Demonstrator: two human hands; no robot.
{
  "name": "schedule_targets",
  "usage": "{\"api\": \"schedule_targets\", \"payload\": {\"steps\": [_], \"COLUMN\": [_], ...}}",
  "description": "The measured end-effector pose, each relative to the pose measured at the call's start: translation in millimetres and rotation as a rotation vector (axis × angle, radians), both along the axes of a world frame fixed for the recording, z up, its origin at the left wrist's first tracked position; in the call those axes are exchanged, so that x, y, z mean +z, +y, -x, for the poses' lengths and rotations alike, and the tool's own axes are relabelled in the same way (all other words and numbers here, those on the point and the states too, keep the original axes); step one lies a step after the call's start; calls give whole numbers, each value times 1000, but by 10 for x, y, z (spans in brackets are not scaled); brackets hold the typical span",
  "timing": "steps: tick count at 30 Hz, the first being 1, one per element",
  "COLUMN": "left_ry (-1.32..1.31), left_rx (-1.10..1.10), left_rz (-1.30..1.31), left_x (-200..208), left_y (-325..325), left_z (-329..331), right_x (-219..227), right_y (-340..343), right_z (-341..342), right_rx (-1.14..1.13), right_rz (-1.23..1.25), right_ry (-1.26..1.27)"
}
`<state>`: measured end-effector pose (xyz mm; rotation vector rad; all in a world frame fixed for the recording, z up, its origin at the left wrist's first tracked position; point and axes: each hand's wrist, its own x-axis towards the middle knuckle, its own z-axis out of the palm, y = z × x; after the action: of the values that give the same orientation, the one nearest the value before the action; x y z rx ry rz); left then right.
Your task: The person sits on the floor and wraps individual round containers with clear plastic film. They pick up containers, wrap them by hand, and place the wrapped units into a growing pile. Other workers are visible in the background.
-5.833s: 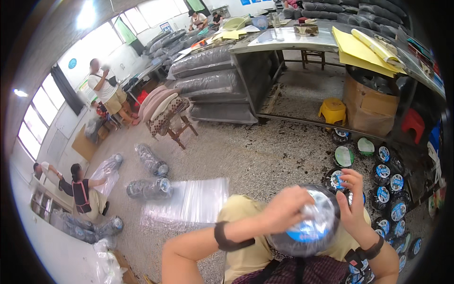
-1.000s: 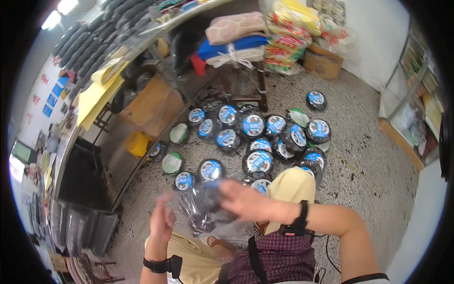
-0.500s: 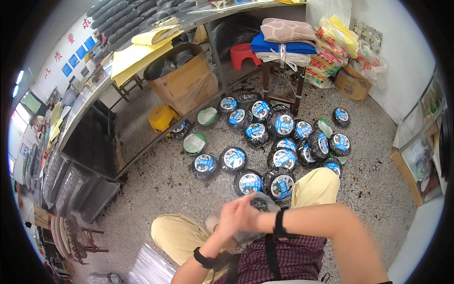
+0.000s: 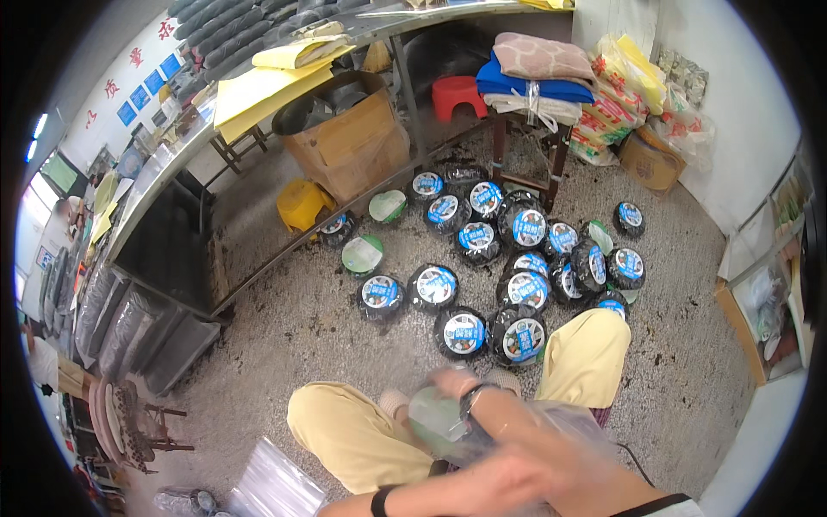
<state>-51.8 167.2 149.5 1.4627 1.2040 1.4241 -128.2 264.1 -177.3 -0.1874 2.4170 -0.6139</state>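
A round package with a pale green label [image 4: 437,420] sits between my knees, partly covered by my arms. My right hand [image 4: 453,381] reaches across to its upper edge; the fingers are smeared by motion. My left hand [image 4: 515,476] crosses low in front of my right forearm and is also blurred, so its grip cannot be made out. Crumpled clear plastic [image 4: 579,424] bulges beside my right forearm, above my lap. Past my knees lie several round black-wrapped bundles with blue and white labels, the nearest being one bundle [image 4: 519,334] by my right knee.
Flat clear plastic sleeves [image 4: 277,482] lie by my left leg. Ahead are a yellow stool [image 4: 303,205], a cardboard box [image 4: 349,138] and a wooden stool [image 4: 551,168] stacked with folded cloths. A metal-edged workbench [image 4: 155,185] curves along the left; a shelf [image 4: 767,284] stands right.
My hands, together above my lap before, have come apart and my forearms now cross. The pale green label has come into sight between my knees. The whole view has shifted slightly.
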Motion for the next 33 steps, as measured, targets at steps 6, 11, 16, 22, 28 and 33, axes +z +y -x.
{"api": "schedule_targets", "payload": {"steps": [6, 11, 16, 22, 28, 33], "left_ry": [852, 469, 82, -200, -209, -167], "left_rx": [485, 754, 717, 686, 621, 624], "left_rz": [609, 809, 981, 1004, 1017, 1044], "left_x": [-1004, -1209, -984, -810, -1007, -927], "left_y": [-12, -771, -636, -682, -714, -608], "left_z": [614, 1144, 1612, 1817, 1900, 2041], "right_x": [1155, 2570, 1402, -565, -1084, 59], "right_y": [195, 1015, 2335, 2590, 2656, 2394], "right_z": [-651, -98, 1496, 2570, 2523, 2388], "right_rx": [547, 303, -94, 92, 98, -354], "right_rz": [6, 764, -213, -859, -629, -19], "right_ry": [1, -185, 345, 301, 442, 518]}}
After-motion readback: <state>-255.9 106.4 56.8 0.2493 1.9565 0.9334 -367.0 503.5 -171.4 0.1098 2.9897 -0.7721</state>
